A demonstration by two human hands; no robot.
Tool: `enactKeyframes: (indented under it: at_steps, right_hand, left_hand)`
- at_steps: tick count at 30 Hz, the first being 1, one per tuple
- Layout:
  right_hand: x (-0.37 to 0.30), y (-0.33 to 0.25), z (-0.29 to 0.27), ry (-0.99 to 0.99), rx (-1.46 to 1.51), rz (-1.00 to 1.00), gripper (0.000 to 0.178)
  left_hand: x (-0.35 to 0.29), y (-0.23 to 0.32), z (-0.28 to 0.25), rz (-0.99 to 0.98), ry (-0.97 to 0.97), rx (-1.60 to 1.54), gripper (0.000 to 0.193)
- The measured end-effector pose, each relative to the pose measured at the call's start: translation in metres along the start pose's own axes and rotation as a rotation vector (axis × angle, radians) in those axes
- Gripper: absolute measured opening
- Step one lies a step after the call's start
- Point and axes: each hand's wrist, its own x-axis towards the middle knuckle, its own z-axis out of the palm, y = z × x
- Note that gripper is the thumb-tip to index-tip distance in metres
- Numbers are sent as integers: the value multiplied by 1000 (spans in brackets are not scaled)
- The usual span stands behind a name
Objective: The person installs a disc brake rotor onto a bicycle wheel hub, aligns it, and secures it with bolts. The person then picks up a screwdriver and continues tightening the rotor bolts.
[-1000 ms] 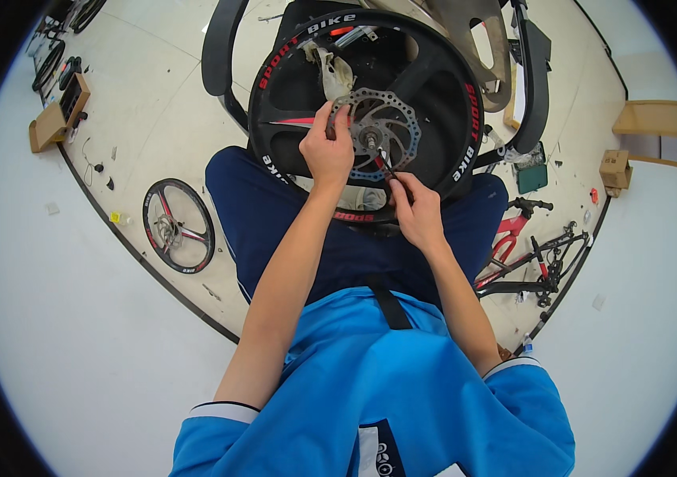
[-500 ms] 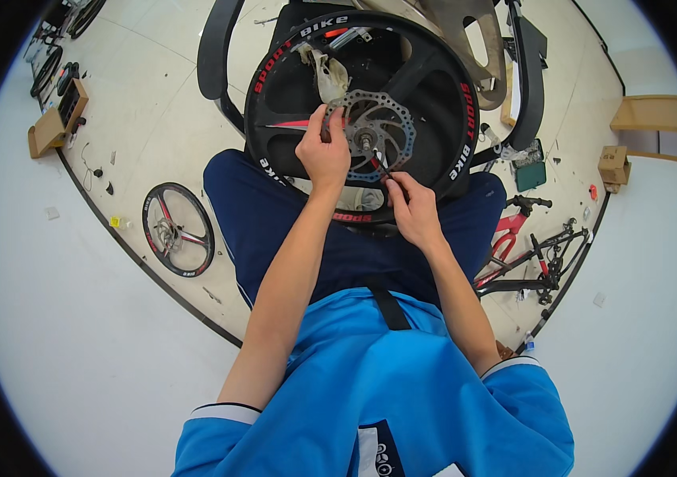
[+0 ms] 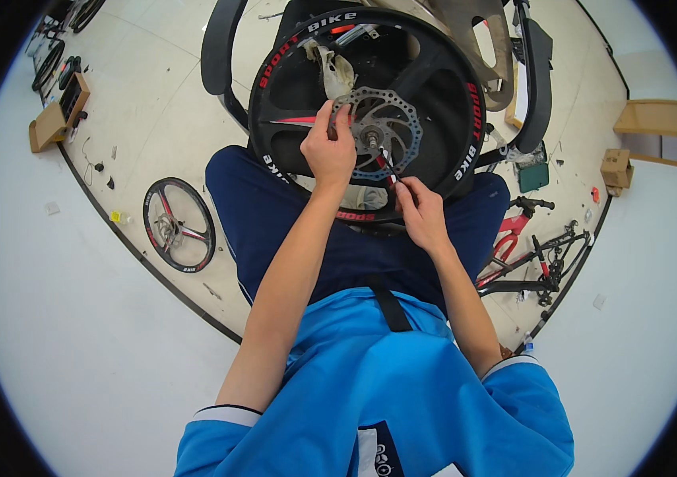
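Observation:
A black three-spoke bicycle wheel [image 3: 257,119] lies flat above my thighs, with red and white lettering round its rim. At its hub sits a silver brake disc [image 3: 411,127] with a perforated edge. My left hand [image 3: 330,151] is closed at the disc's left edge, thumb and fingers pinching it. The fingers of my right hand [image 3: 422,211] close round a thin dark rod-like tool [image 3: 390,168], its tip reaching over the disc's lower right part, near the hub. What the tip touches is too small to tell. A crumpled translucent plastic bag [image 3: 337,75] lies beyond the disc.
A chair's black armrests [image 3: 217,52] flank the wheel. A second wheel [image 3: 213,230] rests on the floor at left. Red and black bike frames [image 3: 513,274] lie at right. Brown cartons [image 3: 615,168] stand at the far right, and an open box [image 3: 48,127] at far left.
The wheel and both hands sit slightly farther right in the picture, along with a small shift of the whole view. Both hands keep their grips.

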Motion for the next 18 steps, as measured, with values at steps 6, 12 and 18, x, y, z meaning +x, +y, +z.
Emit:
enactKeyframes:
  at_steps: [6, 12, 18]
  right_hand:
    - [-3, 8, -10, -118, -151, 0, 30]
    - [-3, 12, -2, -103, -200, -96, 33]
    - [-5, 17, 3, -80, -164, -94, 34]
  left_hand:
    - [0, -5, 3, 38, 3, 3, 22]
    - [1, -7, 3, 55, -6, 26, 22]
    - [2, -7, 3, 74, -8, 23, 23]
